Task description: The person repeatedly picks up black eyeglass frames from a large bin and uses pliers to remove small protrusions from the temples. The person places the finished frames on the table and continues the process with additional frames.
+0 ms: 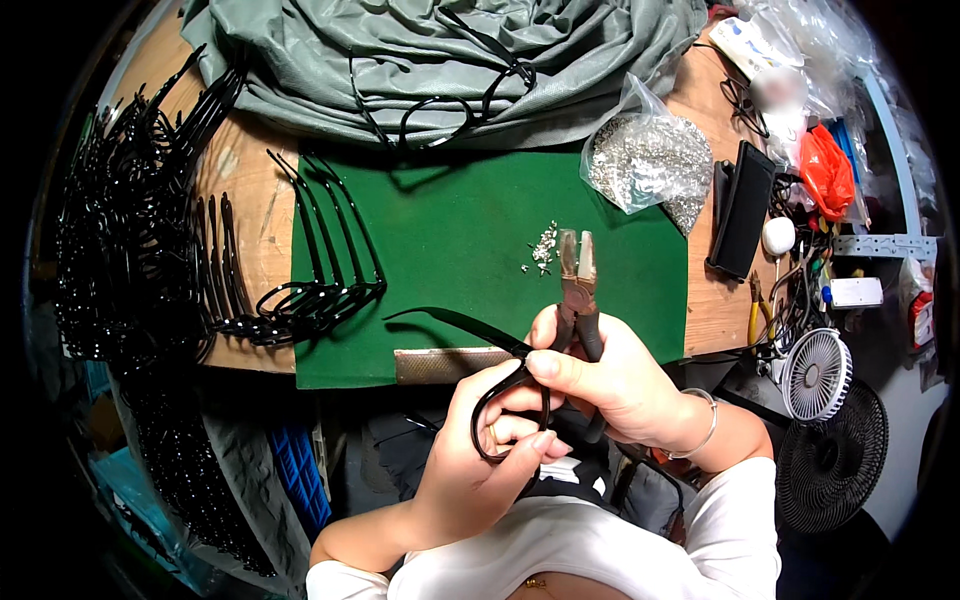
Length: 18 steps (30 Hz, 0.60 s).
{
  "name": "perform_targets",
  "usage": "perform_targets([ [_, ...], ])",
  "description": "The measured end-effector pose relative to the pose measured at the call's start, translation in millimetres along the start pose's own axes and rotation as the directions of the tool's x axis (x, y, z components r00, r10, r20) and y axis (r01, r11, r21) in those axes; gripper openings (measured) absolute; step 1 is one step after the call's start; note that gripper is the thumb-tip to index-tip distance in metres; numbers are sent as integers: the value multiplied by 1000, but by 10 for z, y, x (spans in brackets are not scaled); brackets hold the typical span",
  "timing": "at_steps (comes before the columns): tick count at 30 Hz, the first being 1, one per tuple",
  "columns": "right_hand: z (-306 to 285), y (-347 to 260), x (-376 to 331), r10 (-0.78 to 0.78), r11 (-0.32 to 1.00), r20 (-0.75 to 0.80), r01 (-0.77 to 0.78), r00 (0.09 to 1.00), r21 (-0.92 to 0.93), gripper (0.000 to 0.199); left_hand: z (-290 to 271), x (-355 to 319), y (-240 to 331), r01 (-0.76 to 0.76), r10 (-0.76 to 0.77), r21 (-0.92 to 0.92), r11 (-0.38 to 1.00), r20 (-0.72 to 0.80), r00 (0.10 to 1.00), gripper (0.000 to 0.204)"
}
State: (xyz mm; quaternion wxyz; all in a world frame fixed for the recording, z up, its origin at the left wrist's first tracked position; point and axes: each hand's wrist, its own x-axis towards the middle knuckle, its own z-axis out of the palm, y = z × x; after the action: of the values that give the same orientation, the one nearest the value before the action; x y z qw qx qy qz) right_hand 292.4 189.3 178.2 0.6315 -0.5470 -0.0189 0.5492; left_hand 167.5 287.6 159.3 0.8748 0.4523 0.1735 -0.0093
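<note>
My left hand (455,492) holds a black eyeglass frame (452,318) by its rim, with one temple arm stretching left over the mat's front edge. Closed around dark-handled pliers (579,290), my right hand (628,392) also presses its thumb on the frame near the hinge. The plier jaws point away from me, slightly apart, with nothing visible between them. Just left of the jaws lies a small heap of tiny silvery metal pieces (543,250) on the green mat (450,220). Part of the frame is hidden behind my fingers.
Several black frames (325,285) line up at the mat's left, beside a large pile (130,240). Grey cloth (300,60) at the back bears another frame (437,100). A clear bag of metal pieces (650,160), black phone-like device (745,210) and white fan (817,375) are right.
</note>
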Motion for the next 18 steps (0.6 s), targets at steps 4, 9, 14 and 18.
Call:
perform_targets([
  [4, 14, -2, -10, 30, 993, 65, -37, 997, 114, 20, -24, -49, 68, 28, -21, -87, 996, 79, 997, 51],
  [9, -13, -42, -46, 76, 982, 136, -98, 988, 164, 19, -59, -92, 166, 122, -92, -205, 971, 150, 984, 53],
  [14, 6, -89, -24, 24, 996, 128, -35, 991, 78, 19, -62, -80, 144, 95, -72, -156, 983, 147, 987, 52],
  [18, 6, -112, -50, -15, 998, 80, 20, 997, -60, 17, -25, -67, 116, 80, -73, -73, 994, 95, 993, 51],
])
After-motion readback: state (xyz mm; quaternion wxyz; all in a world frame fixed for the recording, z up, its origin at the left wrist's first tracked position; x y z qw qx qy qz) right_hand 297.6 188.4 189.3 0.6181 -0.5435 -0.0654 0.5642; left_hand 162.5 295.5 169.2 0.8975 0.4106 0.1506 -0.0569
